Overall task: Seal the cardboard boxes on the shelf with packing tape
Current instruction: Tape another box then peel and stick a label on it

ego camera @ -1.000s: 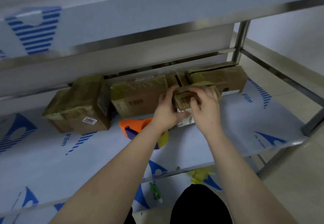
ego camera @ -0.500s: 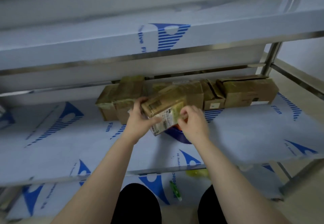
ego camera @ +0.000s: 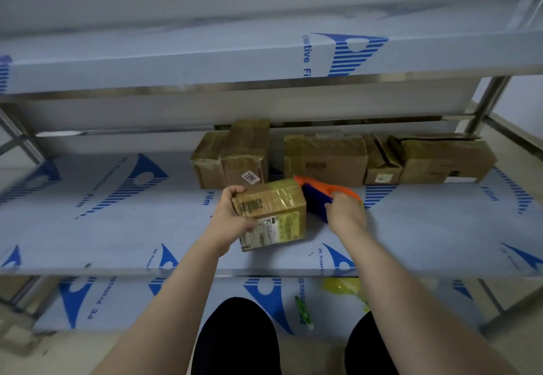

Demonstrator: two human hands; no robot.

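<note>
Centrally, tape-glossy barcoded box (ego camera: pixel 271 201) in left hand (ego camera: pixel 229 219), dispenser (ego camera: pixel 316 199) in right hand (ego camera: pixel 345 213)

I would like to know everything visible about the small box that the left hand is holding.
The small box is brown cardboard, its top glossy with clear tape. A barcode sits on the top near the left end; a white and yellow-green label covers the front face. It is tilted, at the front of the middle shelf. The left hand grips its left end. The tape dispenser, held by the right hand, is close beside its right end.
</note>
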